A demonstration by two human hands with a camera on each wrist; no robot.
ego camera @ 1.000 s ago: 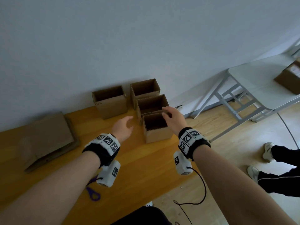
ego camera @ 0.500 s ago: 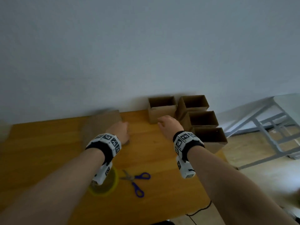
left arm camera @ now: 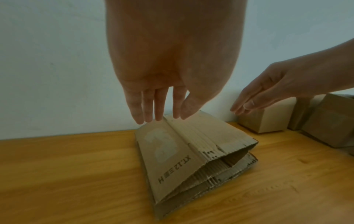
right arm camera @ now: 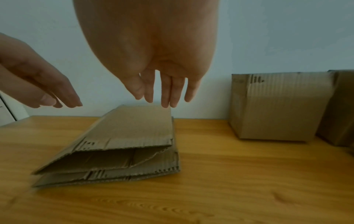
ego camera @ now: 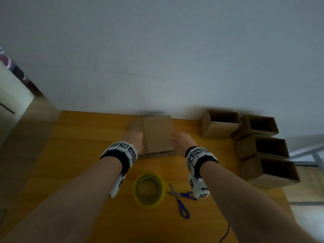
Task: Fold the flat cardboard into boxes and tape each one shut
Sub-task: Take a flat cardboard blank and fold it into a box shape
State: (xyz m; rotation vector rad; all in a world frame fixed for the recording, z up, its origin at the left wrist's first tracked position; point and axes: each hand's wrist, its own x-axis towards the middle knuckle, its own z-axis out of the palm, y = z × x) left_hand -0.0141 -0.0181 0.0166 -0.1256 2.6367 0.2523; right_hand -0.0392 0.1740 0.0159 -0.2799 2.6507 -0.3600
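1. Cardboard stack [ego camera: 157,135] lies flat on the wooden table [ego camera: 78,155], close to the wall, well left of the four folded boxes [ego camera: 249,146]. Stack is the landmark below.
2. Long axis of the stack runs from the person toward the wall; its open, ragged end faces the person, and the top sheet gapes a little above the sheets under it in both wrist views.
3. Left hand [ego camera: 135,137] is over the stack's left edge, fingers [left arm camera: 149,106] straight and loosely spread, tips just above or grazing the far left part of the top sheet; contact cannot be told.
4. Right hand [ego camera: 183,140] is just beside the stack's right edge, fingers [right arm camera: 166,91] straight, hovering above the far right corner, holding nothing.
5. Hands are apart, one on each long side of the stack; judged equally near, left perhaps slightly closer.
6. Tape roll [ego camera: 149,190] and scissors [ego camera: 180,199] lie on the person's side of the stack, untouched.
7. Judgement: the next move is lifting the top sheet by its two long edges; the risk is dragging lower sheets along.
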